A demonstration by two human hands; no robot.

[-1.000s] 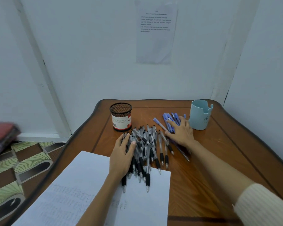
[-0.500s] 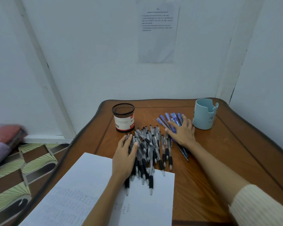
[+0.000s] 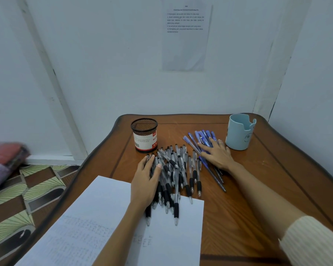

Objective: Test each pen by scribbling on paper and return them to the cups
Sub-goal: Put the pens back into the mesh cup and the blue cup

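1. Head view: black pens (image 3: 178,169) heaped between mesh cup (image 3: 144,135) and paper (image 3: 108,217); blue pens (image 3: 202,136) beside blue cup (image 3: 238,132).
2. Left grip (image 3: 144,181) rests flat, fingers straight, on the black pens; right grip (image 3: 218,155) lies flat on the blue pens, clasping nothing.
3. I judge the pens light, stiff and apt to roll; pinch one at its rubber sleeve.
4. Bare surface (image 3: 248,179) offers room to the right.

My left hand (image 3: 144,181): palm down, fingers (image 3: 151,161) straight, mid-bench (image 3: 258,189).
My right hand (image 3: 217,154): palm down, fingers spread, toward the bench's far right.
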